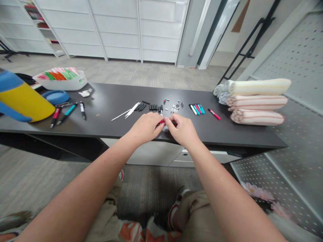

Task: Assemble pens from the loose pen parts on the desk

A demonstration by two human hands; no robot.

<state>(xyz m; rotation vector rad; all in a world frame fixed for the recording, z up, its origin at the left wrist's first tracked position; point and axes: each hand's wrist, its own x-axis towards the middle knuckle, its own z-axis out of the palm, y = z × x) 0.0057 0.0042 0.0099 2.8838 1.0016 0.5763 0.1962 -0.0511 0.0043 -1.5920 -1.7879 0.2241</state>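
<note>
Both my hands meet over the near middle of the dark table (113, 97). My left hand (146, 127) is closed round a small red pen part (160, 122), and my right hand (182, 129) pinches its other end with fingers together. Just beyond the hands lie white refills (128, 112), black pen barrels (140, 107), black caps (155, 107) and small silver parts (176, 107). To the right of those lie several assembled pens (197, 109) and one red pen (214, 114).
Rolled striped towels (257, 101) are stacked at the table's right end. At the left stand a yellow and blue object (22, 99), a blue tape holder (56, 96), a white tray of coloured items (63, 79) and three more pens (67, 113). My knees and shoes are below the table edge.
</note>
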